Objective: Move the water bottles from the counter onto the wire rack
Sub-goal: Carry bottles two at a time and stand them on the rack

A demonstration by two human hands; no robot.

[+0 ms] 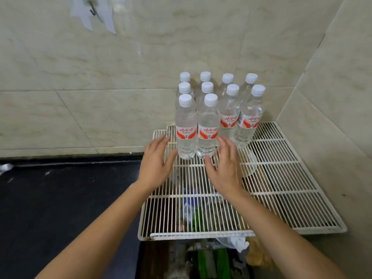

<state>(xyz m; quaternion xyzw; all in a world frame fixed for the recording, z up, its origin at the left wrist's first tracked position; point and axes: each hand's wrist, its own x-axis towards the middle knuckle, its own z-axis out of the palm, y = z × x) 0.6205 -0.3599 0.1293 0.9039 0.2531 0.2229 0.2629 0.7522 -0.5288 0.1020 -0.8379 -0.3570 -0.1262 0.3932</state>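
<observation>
Several clear water bottles with white caps and red-and-white labels stand upright in rows at the back of the white wire rack (281,178). The two nearest bottles are the front left bottle (186,127) and the front right bottle (208,127). My left hand (157,162) hovers just left of the front left bottle, fingers straight and spread, thumb close to its base. My right hand (225,168) hovers just right of the front right bottle, fingers relaxed, thumb near its base. Neither hand holds anything.
The rack lies over an opening in the corner of tiled walls; bags and green items (211,258) show beneath it. A dark counter (66,198) stretches to the left. A round pale object (250,164) sits under the rack wires.
</observation>
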